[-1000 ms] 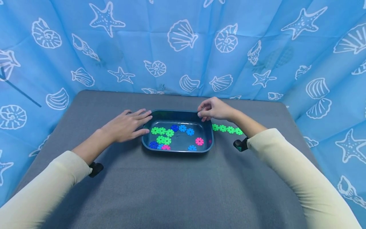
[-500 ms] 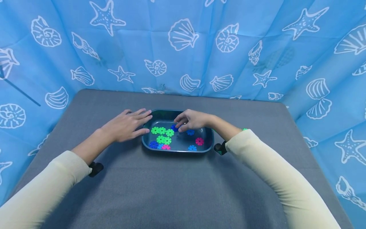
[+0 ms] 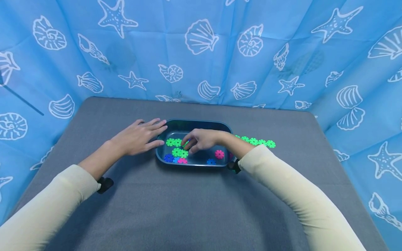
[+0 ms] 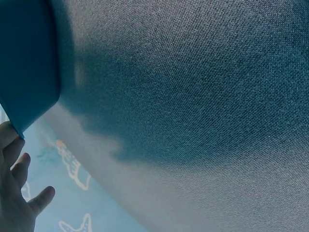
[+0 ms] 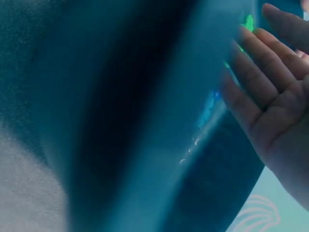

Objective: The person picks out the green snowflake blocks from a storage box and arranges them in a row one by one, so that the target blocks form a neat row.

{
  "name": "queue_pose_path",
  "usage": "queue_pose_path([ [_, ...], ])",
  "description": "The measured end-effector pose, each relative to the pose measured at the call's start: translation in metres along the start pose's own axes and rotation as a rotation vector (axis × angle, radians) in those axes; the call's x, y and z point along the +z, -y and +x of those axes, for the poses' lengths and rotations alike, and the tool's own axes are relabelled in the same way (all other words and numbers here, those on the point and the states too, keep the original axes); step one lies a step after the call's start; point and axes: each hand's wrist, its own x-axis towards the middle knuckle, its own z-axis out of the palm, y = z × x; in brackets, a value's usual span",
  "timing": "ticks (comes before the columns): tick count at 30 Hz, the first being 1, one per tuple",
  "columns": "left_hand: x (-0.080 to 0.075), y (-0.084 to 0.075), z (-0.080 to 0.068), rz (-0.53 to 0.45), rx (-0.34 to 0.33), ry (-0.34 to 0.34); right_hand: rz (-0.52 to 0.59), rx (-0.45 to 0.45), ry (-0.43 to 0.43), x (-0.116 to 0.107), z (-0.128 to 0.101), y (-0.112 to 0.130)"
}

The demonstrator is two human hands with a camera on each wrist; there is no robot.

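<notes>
A dark blue tray holds several notched plastic discs. My left hand rests at its left rim with fingers spread and straight; in the left wrist view the fingertips touch the corner of the tray wall. Inside the tray, my right hand reaches down over the green discs, thumb apart from the fingers. One green disc shows by its fingertips in the right wrist view. Around them lie a pink disc, a light blue disc and a dark blue disc. The hand hides some discs.
A row of green discs lies on the grey table right of the tray, partly behind my right forearm. A blue curtain with white shells hangs behind the table.
My right hand has moved from the tray's right rim leftward and down into the tray, to the green discs. My left hand has stayed at the left rim.
</notes>
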Motion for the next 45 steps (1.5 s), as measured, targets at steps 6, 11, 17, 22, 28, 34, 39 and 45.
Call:
queue_pose_path([
  [6,0.001,0.000,-0.001,0.002,-0.005,-0.008,-0.039,0.010,0.011,0.002,0.001,0.005],
  [11,0.001,0.000,-0.001,0.004,0.001,-0.010,-0.046,0.030,0.018,0.004,-0.002,0.005],
  [17,0.001,0.000,0.000,0.007,0.007,-0.022,-0.020,0.045,0.036,0.006,-0.006,0.003],
  [22,0.000,-0.001,0.000,0.011,0.000,-0.021,-0.024,0.060,0.045,0.009,-0.006,0.004],
  [28,0.001,0.000,0.000,0.012,0.007,-0.020,-0.027,0.053,0.081,0.012,-0.004,0.006],
  [34,0.000,0.000,0.000,0.017,0.011,-0.029,-0.012,0.061,0.142,0.013,-0.001,0.004],
  [39,0.000,0.000,0.000,0.018,0.011,-0.024,-0.020,0.037,0.160,0.013,0.000,0.004],
  [45,0.001,0.000,0.000,0.022,0.010,-0.031,-0.002,-0.005,0.177,0.012,-0.004,0.006],
])
